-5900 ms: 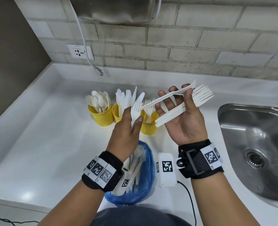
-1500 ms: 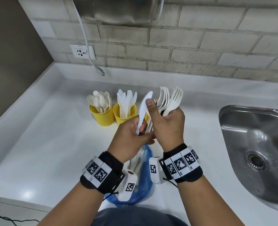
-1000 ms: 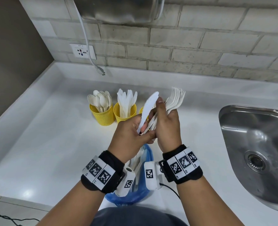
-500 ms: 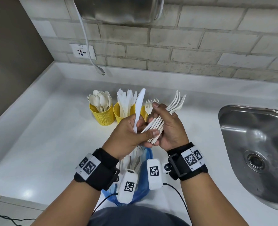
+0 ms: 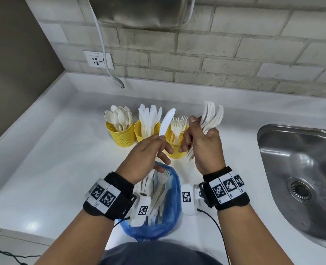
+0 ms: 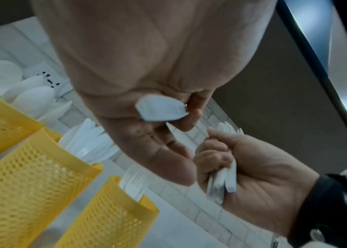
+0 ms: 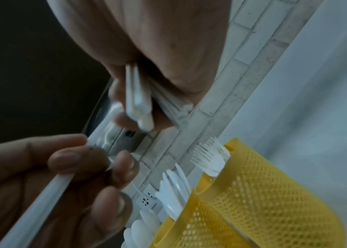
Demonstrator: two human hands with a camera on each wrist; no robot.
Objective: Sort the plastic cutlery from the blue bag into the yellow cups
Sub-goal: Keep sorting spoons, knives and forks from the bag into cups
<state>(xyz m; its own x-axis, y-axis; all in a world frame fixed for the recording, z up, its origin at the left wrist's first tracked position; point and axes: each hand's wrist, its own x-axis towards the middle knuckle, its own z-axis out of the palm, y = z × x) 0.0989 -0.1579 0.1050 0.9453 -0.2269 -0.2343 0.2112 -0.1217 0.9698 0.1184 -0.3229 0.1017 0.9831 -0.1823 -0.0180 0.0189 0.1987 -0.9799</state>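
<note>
Knife (image 5: 167, 122) first: my left hand (image 5: 148, 155) pinches its handle between thumb and fingertips, and the serrated blade sticks up and to the right, out above my knuckles, in front of the cups. From the left wrist view the handle's butt end (image 6: 160, 109) pokes out under my palm. My right hand (image 5: 203, 145) is wrapped tight round a bundle of forks (image 5: 211, 115), tines fanned upward above the thumb, handles jutting out below the fist.

Half a second ago the two hands were knuckle to knuckle, the forks slanting low to the right; now they've pulled apart, the knife is clear of the bundle and leaning right, and the forks stand more upright.

Out past the hands, three yellow mesh cups stand in a row on the white counter (image 5: 49, 159): the left cup (image 5: 121, 135) holds spoons, the middle cup (image 5: 142, 131) holds knives, and the right cup (image 5: 175, 148), partly behind my hands, holds forks. Below my wrists the blue bag (image 5: 168, 215) lies open with more white cutlery inside. A steel sink (image 5: 299, 169) sits well off to the right.
</note>
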